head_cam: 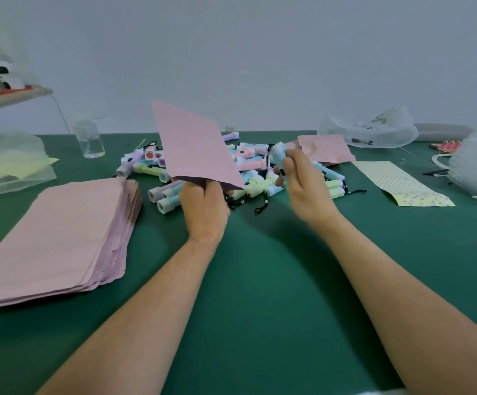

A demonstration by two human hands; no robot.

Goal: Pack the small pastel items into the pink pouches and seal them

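The green bench (260, 280) fills the lower view, its near edge cut off by the frame. On its left lies a thick stack of pink pouches (52, 240), fanned at the corner and running out of view on the left. Further back, at the middle, sits a pile of pastel torch-like items (256, 185) with black wrist cords; its middle is hidden behind the single pink pouch (197, 146) held upright and tilted above it. The left hand (204, 209) pinches this pouch by its lower edge, fingers curled under it; whether its mouth gapes is hard to tell. More pink pouches (325, 149) lie behind the pile, partly hidden by the right hand (303, 189). Its fingers wrap a pale blue item (278, 155), raised just beside the pouch, blurred and half covered.
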